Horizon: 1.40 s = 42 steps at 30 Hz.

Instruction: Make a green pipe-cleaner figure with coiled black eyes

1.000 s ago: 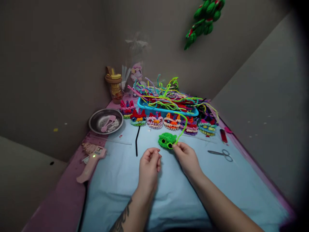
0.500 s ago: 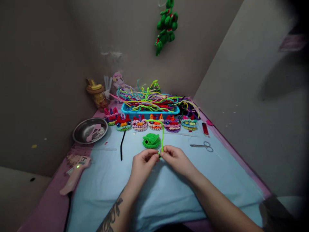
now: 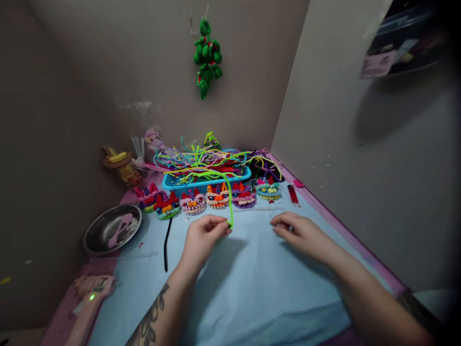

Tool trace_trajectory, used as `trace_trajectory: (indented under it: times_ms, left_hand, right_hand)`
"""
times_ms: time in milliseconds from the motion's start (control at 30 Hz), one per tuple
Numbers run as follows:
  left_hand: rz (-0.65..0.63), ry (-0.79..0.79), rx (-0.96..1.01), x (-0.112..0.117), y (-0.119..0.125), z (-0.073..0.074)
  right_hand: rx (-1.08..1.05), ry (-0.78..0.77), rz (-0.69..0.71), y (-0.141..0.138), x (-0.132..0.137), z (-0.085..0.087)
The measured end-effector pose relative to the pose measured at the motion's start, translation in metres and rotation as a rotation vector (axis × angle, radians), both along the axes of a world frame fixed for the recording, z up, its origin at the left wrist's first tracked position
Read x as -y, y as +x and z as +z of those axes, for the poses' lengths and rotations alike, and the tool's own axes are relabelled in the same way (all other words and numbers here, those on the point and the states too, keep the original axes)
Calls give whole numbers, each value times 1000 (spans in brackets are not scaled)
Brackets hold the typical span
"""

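Observation:
My left hand (image 3: 203,238) is closed in a pinch on the lower end of a lime-green pipe cleaner (image 3: 231,202). The pipe cleaner rises from the fingertips and bends left at its top, in front of the blue tray. To the right, my right hand (image 3: 300,233) hovers low over the cloth, fingers partly curled, with a gap between thumb and fingers. The scissors seen earlier around this spot are hidden by the hand or too blurred to make out. The round green fuzzy piece does not show now; my left hand covers about where it lay.
Several colourful fuzzy animal heads (image 3: 193,203) line up before a blue tray (image 3: 207,182) of pipe cleaners. At left are a metal bowl (image 3: 97,233), a black pipe cleaner (image 3: 166,247) and a pink glue gun (image 3: 88,307). A red lighter-like object (image 3: 293,195) lies at right.
My right hand has let go of the lime-green pipe cleaner and moved right, towards where the scissors lay. My left hand still pinches the pipe cleaner. The view has shifted right and up.

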<state>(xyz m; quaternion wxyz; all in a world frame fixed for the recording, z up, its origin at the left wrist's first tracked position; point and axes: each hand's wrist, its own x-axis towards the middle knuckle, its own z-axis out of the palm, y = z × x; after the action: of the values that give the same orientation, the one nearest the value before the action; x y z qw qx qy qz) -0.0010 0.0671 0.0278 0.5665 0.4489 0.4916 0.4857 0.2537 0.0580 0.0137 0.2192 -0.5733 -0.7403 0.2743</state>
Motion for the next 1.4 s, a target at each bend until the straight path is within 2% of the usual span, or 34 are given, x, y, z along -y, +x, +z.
trace_trajectory:
  times_ms: [33, 100, 167, 300, 467, 633, 800, 1100, 1233, 1400]
  left_hand:
    - [20, 18, 3, -8, -4, 4]
    - [65, 66, 8, -24, -12, 8]
    - [106, 97, 16, -36, -19, 7]
    - [150, 59, 39, -42, -30, -5]
    - [165, 41, 42, -37, -37, -12]
    - [151, 46, 37, -38, -39, -17]
    - [156, 51, 71, -38, -40, -20]
    - [184, 64, 135, -35, -41, -15]
    - [196, 64, 92, -34, -39, -14]
    - [200, 90, 21, -30, -34, -12]
  right_hand:
    - [212, 59, -23, 16, -3, -2]
    - [548, 64, -72, 41, -7, -11]
    - [705, 47, -76, 54, -9, -19]
    - [723, 36, -21, 60, -15, -26]
    - [810, 124, 46, 59, -29, -18]
    - [899, 85, 141, 57, -41, -11]
    - [827, 53, 261, 58, -43, -10]
    - [608, 82, 117, 44, -17, -18]
    - [453, 115, 0, 17, -6, -8]
    - [136, -129, 89, -36, 3, 5]
